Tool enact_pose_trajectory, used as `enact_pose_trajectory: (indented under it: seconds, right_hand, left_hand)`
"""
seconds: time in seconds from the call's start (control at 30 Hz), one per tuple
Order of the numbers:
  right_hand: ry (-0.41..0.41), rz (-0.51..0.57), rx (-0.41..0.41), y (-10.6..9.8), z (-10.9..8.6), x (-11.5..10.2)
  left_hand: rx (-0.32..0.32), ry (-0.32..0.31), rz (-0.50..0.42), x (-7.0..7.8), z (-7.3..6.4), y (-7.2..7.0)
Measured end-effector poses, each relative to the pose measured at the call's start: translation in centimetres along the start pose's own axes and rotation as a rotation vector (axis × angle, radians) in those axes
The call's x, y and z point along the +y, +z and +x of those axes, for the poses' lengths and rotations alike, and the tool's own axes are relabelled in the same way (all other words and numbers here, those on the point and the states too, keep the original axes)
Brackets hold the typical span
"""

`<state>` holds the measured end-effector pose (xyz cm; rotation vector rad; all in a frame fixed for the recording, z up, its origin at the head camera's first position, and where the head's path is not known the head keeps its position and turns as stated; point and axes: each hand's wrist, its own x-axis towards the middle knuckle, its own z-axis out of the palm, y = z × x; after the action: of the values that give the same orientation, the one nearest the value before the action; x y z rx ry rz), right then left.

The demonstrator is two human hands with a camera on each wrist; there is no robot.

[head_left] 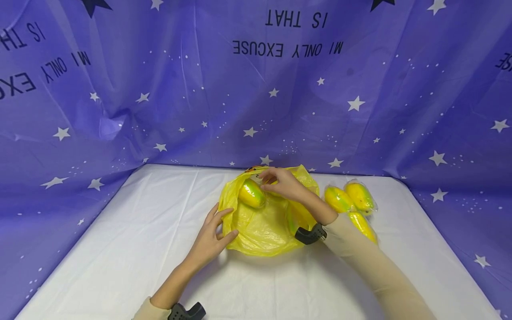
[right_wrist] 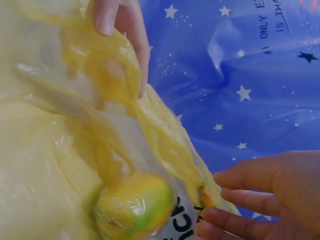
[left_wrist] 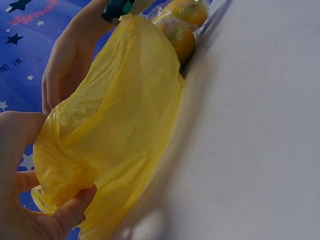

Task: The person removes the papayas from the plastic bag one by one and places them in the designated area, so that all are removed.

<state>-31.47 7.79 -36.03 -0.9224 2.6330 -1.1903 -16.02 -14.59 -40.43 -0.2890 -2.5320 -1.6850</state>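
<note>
A yellow plastic bag (head_left: 264, 233) lies on the white table with its mouth spread open. My left hand (head_left: 210, 235) holds its left rim, thumb and fingers on either side of the plastic, as the left wrist view shows at the crumpled edge (left_wrist: 65, 170). Inside the bag rests a yellow-green mango (head_left: 251, 194) in clear wrap. Over the bag's far side is my right hand (head_left: 282, 184), close beside that mango. Its fingers (right_wrist: 245, 200) are loosely bent by the printed rim in the right wrist view, with nothing held between them.
Several more wrapped mangoes (head_left: 360, 198) lie together on the table to the right of the bag, next to my right forearm. A purple star-patterned curtain (head_left: 248, 111) hangs behind the white tabletop (head_left: 132, 231) and along its sides.
</note>
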Motion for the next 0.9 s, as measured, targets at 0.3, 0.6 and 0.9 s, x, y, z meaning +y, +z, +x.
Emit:
enact_pose_trajectory:
  seconds: [0.3,0.6,0.9]
  right_hand:
    - [0.023,-0.028,-0.09,1.9,1.5,0.7]
    - [0.071,-0.037,-0.093,3.5,2.6,1.6]
    - [0.094,-0.118,-0.106,4.7,2.9,2.2]
  left_hand:
    - [-0.013,-0.003,-0.002,0.0,0.1,-0.1]
    - [-0.004,0.016,-0.008,-3.8,1.0,0.6]
    - [-0.006,0.005,0.001,-4.2,1.1,0.7]
